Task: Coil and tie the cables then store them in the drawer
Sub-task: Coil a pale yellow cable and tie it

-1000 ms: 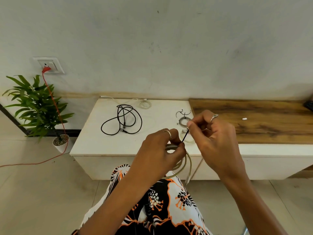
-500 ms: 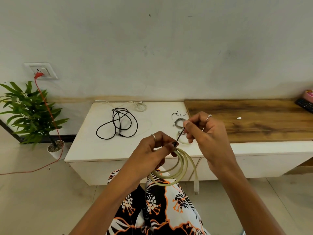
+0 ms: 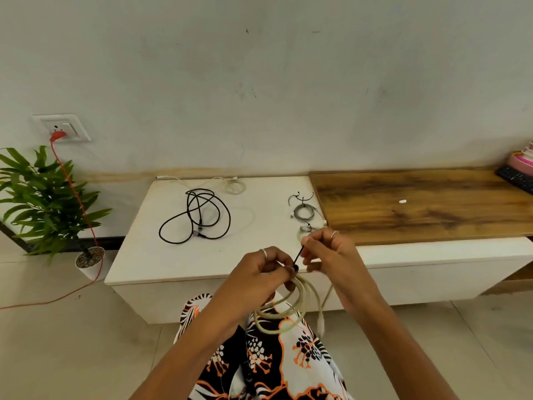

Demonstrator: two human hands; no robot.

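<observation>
Bright, even, diffuse light; soft faint shadows; wide-angle bending at edges; slightly soft focus.

The left hand (image 3: 261, 272) grips a pale coil (image 3: 284, 308) off the worktop's (image 3: 202, 264) front edge; the right hand (image 3: 328, 252) pinches a black tie (image 3: 298, 254). A black cable (image 3: 196, 216) lies mid-worktop, a grey coil (image 3: 304, 212) by the wood panel (image 3: 418, 206).

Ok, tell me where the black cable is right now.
The black cable lies loosely looped on the white cabinet top, left of centre in the head view, just in front of the white cable by the wall.
</observation>
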